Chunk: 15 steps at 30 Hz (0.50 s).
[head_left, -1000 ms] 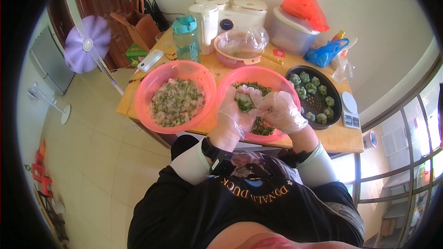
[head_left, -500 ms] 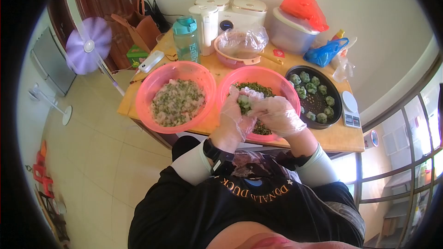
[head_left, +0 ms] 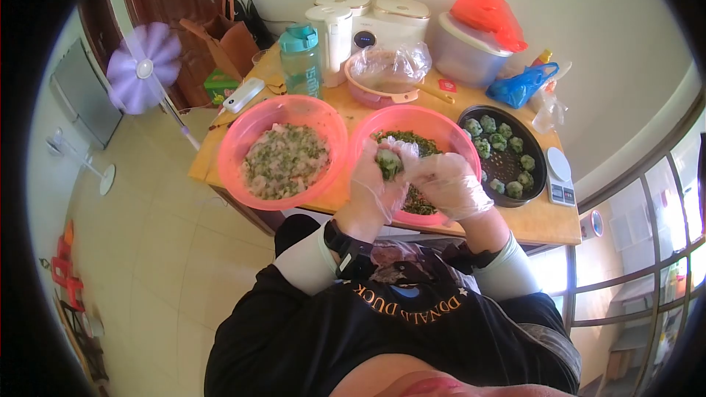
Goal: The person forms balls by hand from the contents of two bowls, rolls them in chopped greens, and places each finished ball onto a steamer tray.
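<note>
My left hand [head_left: 379, 179], in a clear plastic glove, is closed around a green-and-white ball [head_left: 389, 164] above the right pink basin [head_left: 460, 137]. My right hand [head_left: 450, 182], gloved too, is beside it with fingers bent together near the ball; whether they pinch anything is hidden. Chopped greens [head_left: 417, 204] lie in the basin below. The left pink basin [head_left: 234, 121] holds a pale and green chopped mix [head_left: 285, 162]. To the right, a dark round pan [head_left: 502, 161] with holes in its base holds several green-and-white balls [head_left: 514, 189].
A kitchen scale [head_left: 560, 176] is right of the pan. Behind stand a teal bottle [head_left: 301, 62], a white appliance [head_left: 393, 22], a plastic-lined pink bowl [head_left: 386, 77], a lidded tub [head_left: 468, 51] and a blue bag [head_left: 523, 84]. A fan [head_left: 145, 68] stands left.
The fingers of both hands have shifted slightly around the ball, and more of the ball's green side shows. The whole view has moved a little.
</note>
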Available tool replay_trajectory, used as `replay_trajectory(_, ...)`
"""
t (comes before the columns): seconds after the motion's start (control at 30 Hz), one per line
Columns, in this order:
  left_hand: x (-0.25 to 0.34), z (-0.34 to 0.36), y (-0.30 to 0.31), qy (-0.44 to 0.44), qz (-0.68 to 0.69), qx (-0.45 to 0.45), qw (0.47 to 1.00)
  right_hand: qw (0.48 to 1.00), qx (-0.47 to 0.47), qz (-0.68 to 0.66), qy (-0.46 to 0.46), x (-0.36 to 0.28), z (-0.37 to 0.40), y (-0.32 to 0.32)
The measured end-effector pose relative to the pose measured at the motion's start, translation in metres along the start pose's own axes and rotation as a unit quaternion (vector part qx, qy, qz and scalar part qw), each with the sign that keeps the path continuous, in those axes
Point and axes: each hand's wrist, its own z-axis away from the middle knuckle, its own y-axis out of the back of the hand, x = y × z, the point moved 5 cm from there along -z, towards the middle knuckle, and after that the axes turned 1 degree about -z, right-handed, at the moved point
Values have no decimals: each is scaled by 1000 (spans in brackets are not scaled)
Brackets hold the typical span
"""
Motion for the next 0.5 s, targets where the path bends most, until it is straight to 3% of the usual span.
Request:
replay_trajectory(0.1,0,2,-11,28,69,-68,995,984,23,-51,-172,9,1,4)
replay_trajectory(0.13,-2,5,-16,29,70,-67,995,983,22,-50,-173,13,0,-3)
replay_trajectory(0.2,-1,12,-11,-29,-58,73,995,986,47,-115,-108,18,-5,-18)
replay_trajectory(0.23,-1,11,-5,-28,-58,73,995,994,48,-69,-63,15,-9,-23)
replay_trajectory(0.27,-3,6,-1,-9,-52,14,999,994,48,-69,-63,14,-12,-28)
replay_trajectory(0.3,-4,5,-3,10,-45,-45,998,998,60,11,-8,6,-17,-31)
replay_trajectory(0.33,-2,3,1,8,-46,-45,998,992,71,90,48,0,-19,-33)
replay_trajectory(0.4,4,3,4,-5,-71,13,997,991,24,133,24,-1,-15,-31)
replay_trajectory(0.47,5,10,-6,-21,-75,33,996,997,28,26,-70,0,-12,-23)
replay_trajectory(0.5,6,14,-9,-33,-78,53,995,997,26,26,-71,-6,-11,-18)
